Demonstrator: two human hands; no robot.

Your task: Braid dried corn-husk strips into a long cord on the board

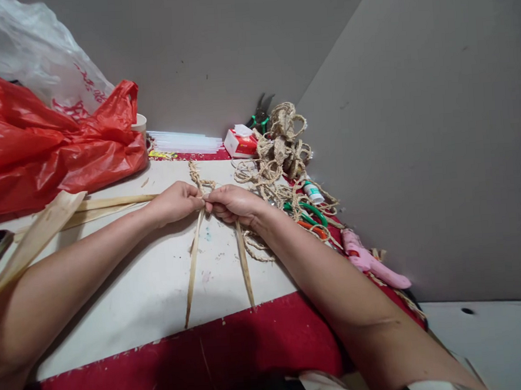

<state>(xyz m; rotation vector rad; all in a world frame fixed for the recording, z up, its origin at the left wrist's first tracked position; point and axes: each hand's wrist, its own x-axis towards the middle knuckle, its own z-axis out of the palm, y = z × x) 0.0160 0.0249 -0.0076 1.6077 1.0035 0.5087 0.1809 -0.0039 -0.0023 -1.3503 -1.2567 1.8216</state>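
Observation:
Both of my hands meet over the white board (130,303), fingertips nearly touching. My left hand (179,201) is closed in a pinch on a braid of pale dried plant strips (194,174), whose finished end lies just beyond the fingers. My right hand (234,202) pinches the same braid from the other side; its curled fingers hide part of the work. One loose strip (193,270) hangs toward me from between the hands, and a second strip (244,263) comes out below my right hand. Wide flat strips (46,237) lie beside and across my left forearm.
Coils of braided cord (283,140) heap at the right, near green-handled scissors (317,212), a small white bottle (313,192) and a pink glue gun (370,262). A tissue box (241,142) and clear glue sticks (184,142) sit behind. A red plastic bag (54,149) fills the left.

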